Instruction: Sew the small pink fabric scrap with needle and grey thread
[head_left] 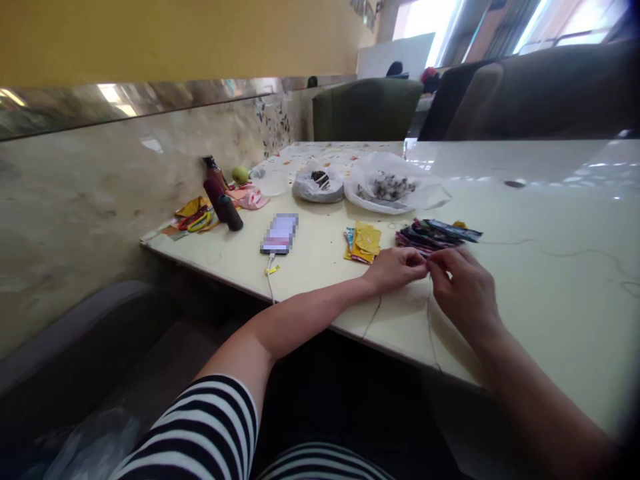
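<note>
My left hand [395,268] and my right hand [466,288] meet fingertip to fingertip, both closed in a pinch. A thin thread [429,323] hangs from where they meet and trails over the table's front edge. Another length of it shows below my left wrist. Just behind my fingers lies a stack of dark, patterned fabric pieces [433,233], partly hidden by my hands. Left of this stack is a small pile of yellow pieces [367,239] with a few blue and red ones beneath. The exact knot or crossing between my fingertips is too small to make out.
A phone [281,232] on a white cable [271,283] lies left of the piles. Two white bags [318,192] [370,163] with dark contents stand behind. Dark bottles [231,213], scissors [200,221], cloth scraps [250,197] and a green fruit [241,175] sit by the wall.
</note>
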### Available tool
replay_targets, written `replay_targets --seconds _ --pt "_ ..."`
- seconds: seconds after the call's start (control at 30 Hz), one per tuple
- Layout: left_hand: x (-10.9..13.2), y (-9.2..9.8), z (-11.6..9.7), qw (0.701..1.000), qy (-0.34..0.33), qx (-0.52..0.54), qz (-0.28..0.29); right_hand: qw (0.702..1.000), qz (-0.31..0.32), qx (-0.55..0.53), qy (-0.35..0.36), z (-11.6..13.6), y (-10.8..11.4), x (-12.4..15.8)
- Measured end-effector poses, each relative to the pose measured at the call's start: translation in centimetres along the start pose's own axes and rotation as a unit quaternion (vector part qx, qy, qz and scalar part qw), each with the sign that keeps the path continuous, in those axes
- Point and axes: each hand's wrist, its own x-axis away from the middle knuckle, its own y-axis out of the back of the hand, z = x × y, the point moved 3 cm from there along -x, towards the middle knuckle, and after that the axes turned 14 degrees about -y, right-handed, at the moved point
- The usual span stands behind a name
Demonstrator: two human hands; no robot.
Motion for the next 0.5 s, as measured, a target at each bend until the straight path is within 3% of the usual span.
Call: replay_targets --seconds 0.23,0.5 --pt "-0.1 0.5 -0.3 0.994 0.067 0.079 -0.032 0.995 -0.043 -0.01 0.09 0.7 0.5 0.1" --pt "-0.1 -0.1 0.8 0.972 0.06 0.217 -0.067 0.992 -0.032 -0.023 0.117 1.0 0.7 0.1"
